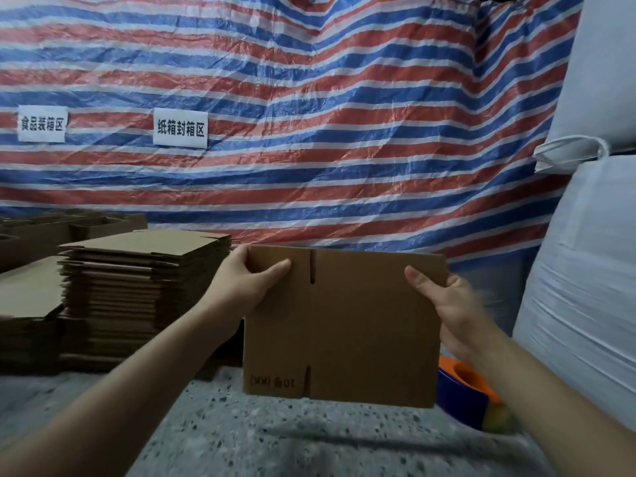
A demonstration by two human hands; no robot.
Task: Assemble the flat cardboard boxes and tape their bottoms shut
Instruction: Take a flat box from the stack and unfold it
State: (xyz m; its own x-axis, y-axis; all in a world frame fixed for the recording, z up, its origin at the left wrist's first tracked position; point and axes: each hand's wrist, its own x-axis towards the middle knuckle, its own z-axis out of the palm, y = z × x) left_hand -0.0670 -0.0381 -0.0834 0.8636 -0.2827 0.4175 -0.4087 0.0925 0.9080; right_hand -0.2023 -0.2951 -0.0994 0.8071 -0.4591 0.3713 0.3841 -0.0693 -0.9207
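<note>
Hands: left hand (249, 282) and right hand (444, 301) each grasp a side edge of the flat box (344, 325).
Box: upright above the speckled floor (241, 435).
Tape dispenser (464, 390): on the floor behind the box's right corner.
Stack of flat boxes (137, 290): left, before the striped tarp (309, 115).

Far tarp (309, 98) striped red, white, blue; brown flat box (344, 325) with dark print; brown stack (144, 287) left; orange-blue tape dispenser (464, 390) right; grey speckled floor (275, 435).

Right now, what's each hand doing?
Left hand: holding the flat box by its upper left corner.
Right hand: holding the box's right edge.
</note>
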